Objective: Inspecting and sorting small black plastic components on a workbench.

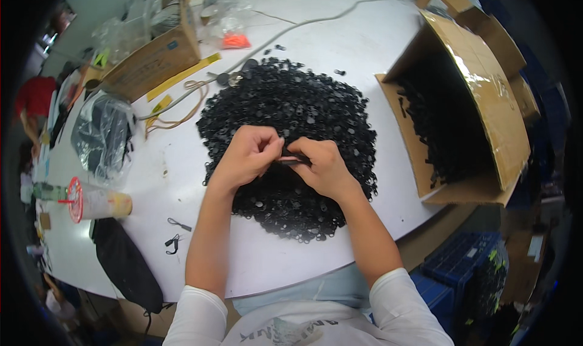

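A broad heap of small black pieces (285, 103), many flat with a round hole at one end, lies on the white table in front of me. Just above its middle, my left hand (252, 155) is closed in a pinch, its fingertips close to those of the other hand. What sits between its fingers is too small to make out. My right hand (325, 167) has its thumb and fingers closed on a small dark piece (293, 160), partly hidden by the fingers. Two loose black cord-like pieces (173, 244) lie to the left of my forearm.
A cardboard box (486, 97) lies open toward the heap at right, with black pieces inside. At left are a lidded drink cup (100, 201), a black pouch (124, 258) and a plastic-wrapped bundle (103, 133). A grey cable (303, 23) crosses the far side.
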Available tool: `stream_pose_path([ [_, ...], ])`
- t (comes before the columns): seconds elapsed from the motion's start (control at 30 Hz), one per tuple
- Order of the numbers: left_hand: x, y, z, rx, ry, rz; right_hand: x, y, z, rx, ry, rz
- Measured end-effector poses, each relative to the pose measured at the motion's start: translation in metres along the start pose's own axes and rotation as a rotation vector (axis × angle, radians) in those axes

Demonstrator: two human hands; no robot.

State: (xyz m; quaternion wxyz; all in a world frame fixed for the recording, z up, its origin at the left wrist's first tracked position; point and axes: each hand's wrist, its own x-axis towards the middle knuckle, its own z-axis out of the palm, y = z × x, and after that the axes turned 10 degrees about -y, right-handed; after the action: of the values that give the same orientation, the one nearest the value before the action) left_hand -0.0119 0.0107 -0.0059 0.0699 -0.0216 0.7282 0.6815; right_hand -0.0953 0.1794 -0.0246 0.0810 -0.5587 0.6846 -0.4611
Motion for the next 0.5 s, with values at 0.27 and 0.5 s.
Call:
stream_pose_path([
  [0.27,0.013,-0.006,0.025,0.302,0.375,0.321,-0.001,-0.001,0.000,-0.012,0.020,0.067],
  [0.5,0.011,-0.004,0.018,-0.174,0.189,0.148,0.001,0.002,0.000,0.177,0.092,0.071],
])
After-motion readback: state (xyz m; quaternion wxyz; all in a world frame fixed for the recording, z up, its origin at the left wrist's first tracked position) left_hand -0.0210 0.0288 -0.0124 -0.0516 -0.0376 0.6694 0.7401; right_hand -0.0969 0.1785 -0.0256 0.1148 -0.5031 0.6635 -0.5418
